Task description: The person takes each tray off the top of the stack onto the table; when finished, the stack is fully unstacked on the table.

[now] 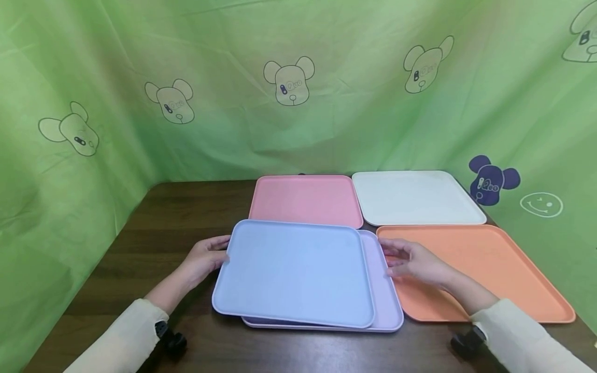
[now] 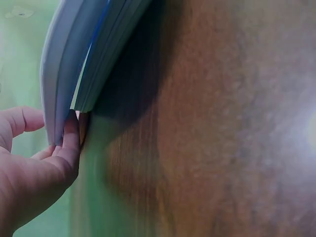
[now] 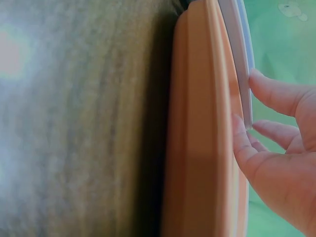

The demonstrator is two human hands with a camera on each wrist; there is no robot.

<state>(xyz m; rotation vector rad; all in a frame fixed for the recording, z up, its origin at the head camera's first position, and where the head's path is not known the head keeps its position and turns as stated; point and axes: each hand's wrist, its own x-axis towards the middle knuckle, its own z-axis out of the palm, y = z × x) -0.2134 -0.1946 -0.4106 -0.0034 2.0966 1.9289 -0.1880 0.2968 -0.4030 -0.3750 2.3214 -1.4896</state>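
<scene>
Pinching blue tray [image 1: 296, 274] by left edge with left hand [image 1: 203, 259], lilac tray [image 1: 381, 290] by right edge with right hand [image 1: 415, 263]. Stacked centrally, with table [image 1: 163, 228] stretching left, orange tray [image 1: 485, 269] just beside right. Shows little of lilac; cuts off both sleeves [image 1: 118, 336].

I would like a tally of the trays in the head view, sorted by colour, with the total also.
Blue tray: 1
Lavender tray: 1
Pink tray: 1
White tray: 1
Orange tray: 1
Total: 5 trays
</scene>
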